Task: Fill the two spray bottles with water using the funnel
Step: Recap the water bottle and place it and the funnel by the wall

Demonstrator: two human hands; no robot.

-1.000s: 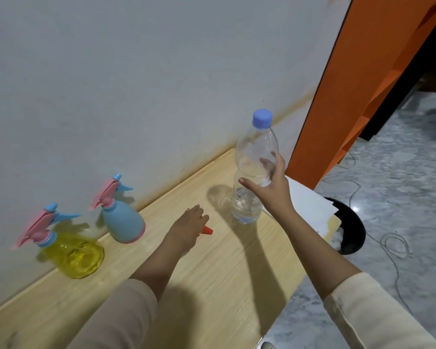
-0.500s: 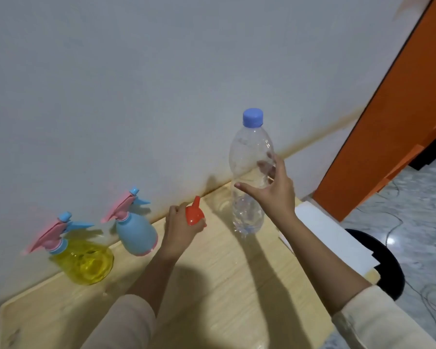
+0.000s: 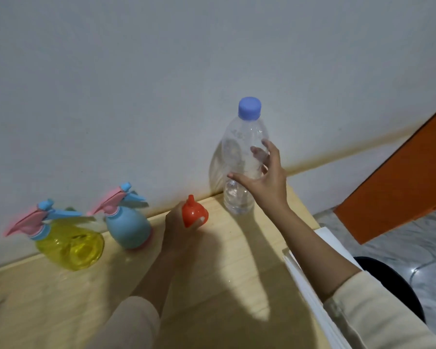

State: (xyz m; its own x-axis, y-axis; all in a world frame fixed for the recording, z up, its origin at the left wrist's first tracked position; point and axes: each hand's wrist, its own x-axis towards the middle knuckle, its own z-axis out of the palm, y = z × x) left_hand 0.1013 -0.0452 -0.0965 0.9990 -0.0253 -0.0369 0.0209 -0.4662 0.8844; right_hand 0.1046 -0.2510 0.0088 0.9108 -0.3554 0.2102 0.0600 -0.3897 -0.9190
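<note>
At the far left of the wooden table stands the yellow spray bottle, and just beside it, nearer the wall, the blue spray bottle. Both are upright with their pink-and-blue trigger heads still on. Right of the blue one, close but apart from it, the left hand grips the orange funnel, its fingers curled round the wide end so that the narrow spout points up and toward the wall. Further right the clear water bottle stands upright on the table against the wall, blue cap on and partly full. The right hand wraps it at mid-height, thumb across the front and fingers showing through the plastic behind. A stack of white paper lies at the table's right edge. The spray bottles lie to the left of both hands, the left hand being much the nearer. By my reading the funnel would have to be turned spout-down, and a trigger head taken off, before it can seat in a neck. A second ago the left hand lay low on the table over the funnel with only an orange tip showing. Now the funnel is raised and plainly in view, while the right hand's hold on the water bottle looks unchanged.
</note>
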